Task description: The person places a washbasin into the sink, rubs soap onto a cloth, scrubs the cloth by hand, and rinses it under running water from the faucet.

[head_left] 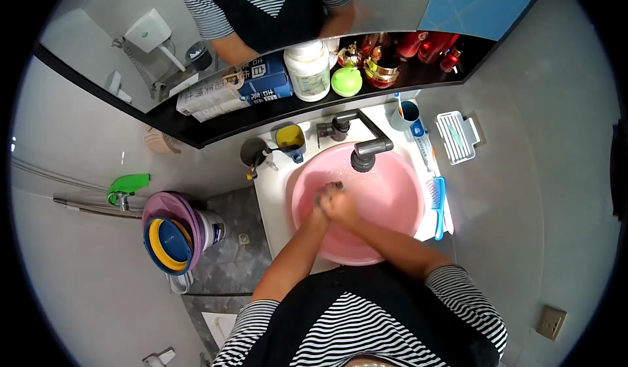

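Over the left part of a pink basin [392, 203], my left hand [320, 203] and my right hand [340, 205] are pressed together. A small dark thing [335, 185] shows at their upper edge; what it is cannot be made out. Both hands are blurred, and the fingers of my left hand are mostly hidden behind my right. My right hand's fingers look closed around the other hand or what lies between them. The black faucet [364, 157] reaches over the basin, up and to the right of my hands.
Around the basin are a dark cup [254, 151], a yellow and blue cup [290, 138], a blue comb [437, 203] and a toothpaste tube [424, 148]. Bottles and a green round container [347, 82] line the black shelf [418, 82]. Stacked basins [171, 236] stand at left.
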